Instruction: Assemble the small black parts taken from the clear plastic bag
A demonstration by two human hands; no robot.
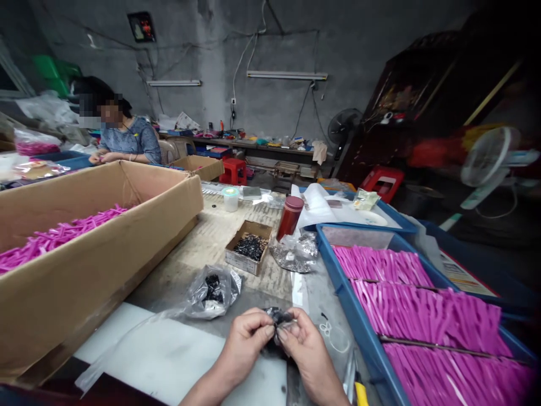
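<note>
My left hand (249, 341) and my right hand (306, 347) meet at the front middle of the table. Between them they pinch a small clear plastic bag (276, 317) with something black inside; its contents are blurred. Beyond my left hand lies an opened plastic bag (213, 290) of small black parts. Farther back, a shallow cardboard box (249, 248) holds loose black pieces. A plastic bag of small grey metal-looking parts (293, 256) rests beside that box. To the right of my right hand are a thin white loop of string (336, 337) and a yellow-handled tool (360, 393).
A large cardboard box (105, 242) of magenta strips stands at left. At right, a blue tray (338, 282) holds rows of magenta strips. A dark red cylindrical container (289, 217) and a white tub (230, 199) stand farther back. Another person (127, 138) sits at far left.
</note>
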